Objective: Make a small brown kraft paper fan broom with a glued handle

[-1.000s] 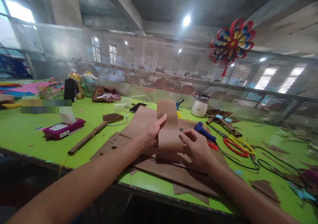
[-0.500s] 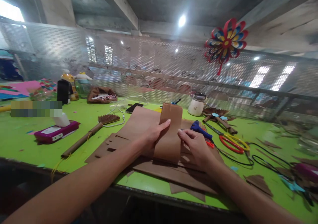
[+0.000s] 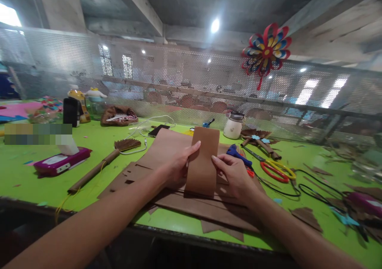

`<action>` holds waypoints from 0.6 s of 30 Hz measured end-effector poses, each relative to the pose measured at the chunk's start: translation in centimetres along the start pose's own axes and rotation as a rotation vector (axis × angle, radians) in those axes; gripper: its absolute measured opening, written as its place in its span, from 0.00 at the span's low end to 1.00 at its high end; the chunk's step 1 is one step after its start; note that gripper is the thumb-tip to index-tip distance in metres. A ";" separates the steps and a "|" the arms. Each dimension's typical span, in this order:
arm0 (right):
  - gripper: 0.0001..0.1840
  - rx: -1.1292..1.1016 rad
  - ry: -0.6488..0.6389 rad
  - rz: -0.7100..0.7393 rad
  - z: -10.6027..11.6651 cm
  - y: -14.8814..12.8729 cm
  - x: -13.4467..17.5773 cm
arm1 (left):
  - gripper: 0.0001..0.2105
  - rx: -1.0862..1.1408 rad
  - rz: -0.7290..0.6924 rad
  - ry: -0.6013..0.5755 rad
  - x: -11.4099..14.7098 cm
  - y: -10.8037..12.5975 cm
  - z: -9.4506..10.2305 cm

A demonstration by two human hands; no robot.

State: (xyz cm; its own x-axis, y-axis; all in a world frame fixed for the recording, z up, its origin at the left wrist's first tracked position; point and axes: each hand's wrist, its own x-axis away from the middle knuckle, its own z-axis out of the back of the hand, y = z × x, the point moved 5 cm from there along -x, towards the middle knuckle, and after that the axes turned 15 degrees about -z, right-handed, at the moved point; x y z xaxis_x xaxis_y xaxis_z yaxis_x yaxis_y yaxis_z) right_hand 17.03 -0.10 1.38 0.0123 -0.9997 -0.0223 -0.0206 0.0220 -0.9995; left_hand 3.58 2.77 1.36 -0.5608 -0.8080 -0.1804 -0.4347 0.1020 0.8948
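Note:
A strip of brown paper [image 3: 203,161] stands nearly upright in front of me, its lower end bending toward me. My left hand [image 3: 182,161] grips its left edge, thumb on the near face and fingers hidden behind. At the right edge, my right hand [image 3: 231,171] pinches the strip between thumb and forefinger. Beneath both hands lie larger brown paper sheets [image 3: 167,141], some with slots cut in them. Just beyond my right hand rests a blue glue gun [image 3: 238,155], partly hidden.
Scissors with red and yellow handles [image 3: 276,171] and a black cable [image 3: 313,189] lie at right. A white jar [image 3: 233,125] stands behind. To the left are a rolled-paper stick [image 3: 95,171], a purple tissue pack [image 3: 62,161] and a phone [image 3: 159,130]. Paper scraps [image 3: 306,217] litter the right side.
The strip's top, earlier curled over toward me, now stands straighter and flatter. Both hands keep hold at its edges, with the right fingers slightly shifted. The whole view has moved a little.

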 end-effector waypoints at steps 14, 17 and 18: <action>0.11 -0.167 0.305 0.385 5.0 -4.2 -1.0 | 0.26 -0.263 -0.167 0.165 -0.8 2.7 3.0; 0.09 -0.040 0.191 0.410 3.5 -3.9 -0.4 | 0.38 -0.078 0.243 -0.272 0.8 0.0 -0.5; 0.07 0.009 0.181 0.457 3.1 -4.1 0.2 | 0.40 -0.043 0.334 -0.354 1.4 -0.7 -1.3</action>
State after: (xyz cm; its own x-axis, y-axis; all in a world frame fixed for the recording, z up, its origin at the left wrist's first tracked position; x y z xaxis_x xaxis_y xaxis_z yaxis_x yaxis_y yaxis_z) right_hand 20.17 -0.32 5.45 -0.1700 -0.8739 -0.4554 0.0252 0.4581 -0.8885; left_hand 4.00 0.78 1.02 -0.8731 -0.4875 -0.0015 -0.1649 0.2924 0.9420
